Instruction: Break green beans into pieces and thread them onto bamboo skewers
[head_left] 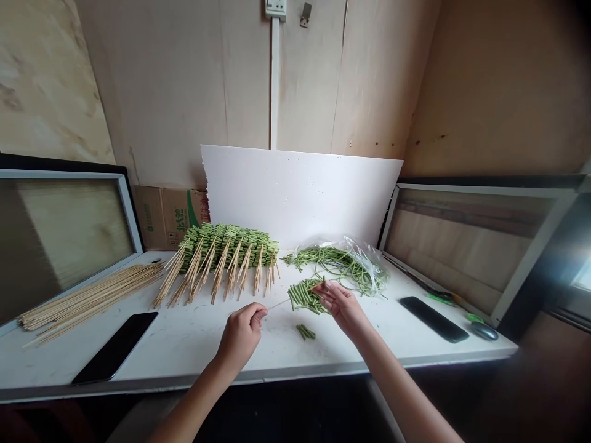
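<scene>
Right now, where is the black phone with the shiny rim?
In the head view, the flat black phone lies on the white table at the left, just in front of the thin wooden skewers.

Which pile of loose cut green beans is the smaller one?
The small cluster nearest the front edge of the table: only a few pieces, far fewer than the pile just behind it.

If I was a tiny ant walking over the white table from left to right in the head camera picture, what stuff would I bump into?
Bare wooden sticks → a big stack of green beans on sticks → long loose beans → the right-hand black phone → a computer mouse.
</scene>
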The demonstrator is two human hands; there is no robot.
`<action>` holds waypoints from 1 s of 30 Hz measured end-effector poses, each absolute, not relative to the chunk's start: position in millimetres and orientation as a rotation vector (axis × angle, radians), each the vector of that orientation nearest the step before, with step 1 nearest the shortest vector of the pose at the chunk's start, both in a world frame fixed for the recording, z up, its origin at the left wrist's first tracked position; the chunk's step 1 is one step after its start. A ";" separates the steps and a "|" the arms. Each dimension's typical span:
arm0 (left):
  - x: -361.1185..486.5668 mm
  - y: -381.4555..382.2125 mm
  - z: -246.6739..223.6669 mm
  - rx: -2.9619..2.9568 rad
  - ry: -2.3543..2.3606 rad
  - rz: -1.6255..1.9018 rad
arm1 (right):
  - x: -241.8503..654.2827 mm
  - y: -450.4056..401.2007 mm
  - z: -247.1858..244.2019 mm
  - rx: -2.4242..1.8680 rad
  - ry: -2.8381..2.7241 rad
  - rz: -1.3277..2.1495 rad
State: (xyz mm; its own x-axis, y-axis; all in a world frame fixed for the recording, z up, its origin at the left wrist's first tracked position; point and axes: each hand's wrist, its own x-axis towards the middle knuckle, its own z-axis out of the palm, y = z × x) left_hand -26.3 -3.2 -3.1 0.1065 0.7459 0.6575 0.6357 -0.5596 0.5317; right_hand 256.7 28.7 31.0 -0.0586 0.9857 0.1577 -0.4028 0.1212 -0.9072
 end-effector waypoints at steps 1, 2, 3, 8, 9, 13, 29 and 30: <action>-26.4 -3.4 -2.9 2.251 1.411 1.454 | 257.0 28.3 31.0 -0.761 -1.030 1.337; -26.5 -3.7 -2.8 2.253 1.410 1.455 | 257.3 28.2 31.0 -0.761 -1.030 1.340; -26.6 -3.9 -2.6 2.253 1.410 1.453 | 257.6 28.1 31.0 -0.761 -1.030 1.345; -26.4 -4.4 -1.9 2.261 1.410 1.449 | 258.2 29.5 28.9 -0.754 -1.003 1.370; -26.2 -4.4 -1.7 2.264 1.409 1.451 | 258.1 29.9 28.4 -0.748 -0.996 1.375; -25.3 -4.9 -0.3 2.272 1.403 1.464 | 258.1 31.0 26.8 -0.733 -0.989 1.387; -27.5 -7.0 2.0 2.332 1.385 1.470 | 261.0 27.3 35.2 -0.871 -1.119 1.236; -28.1 -6.6 2.0 2.332 1.383 1.470 | 261.1 26.4 36.6 -0.876 -1.132 1.231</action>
